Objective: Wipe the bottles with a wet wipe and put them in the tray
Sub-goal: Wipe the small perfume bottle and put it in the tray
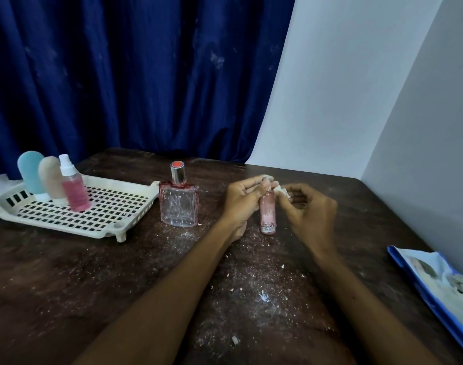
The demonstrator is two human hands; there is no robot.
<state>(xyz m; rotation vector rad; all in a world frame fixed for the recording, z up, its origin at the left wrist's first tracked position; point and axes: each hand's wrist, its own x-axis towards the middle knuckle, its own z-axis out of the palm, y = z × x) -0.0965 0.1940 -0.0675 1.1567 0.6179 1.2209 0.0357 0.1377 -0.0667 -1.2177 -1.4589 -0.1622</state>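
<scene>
Hands meet mid-table: I see the left hand (244, 198) gripping the small pink bottle (267, 212) by its top, upright, while the right hand (306, 209) pinches a wet wipe (283, 191) against its neck. Three bottles (75, 191) stand in the tray (114, 182), well apart.

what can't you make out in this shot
Head view:
1. Cap of the small pink bottle: mostly covered by fingers of the left hand.
2. The wet wipe: mostly tucked inside the right hand, only a scrap shows.
3. Print on the bottle's label: too small to read.
4. The blue packet: cut off by the right edge of the frame.
</scene>
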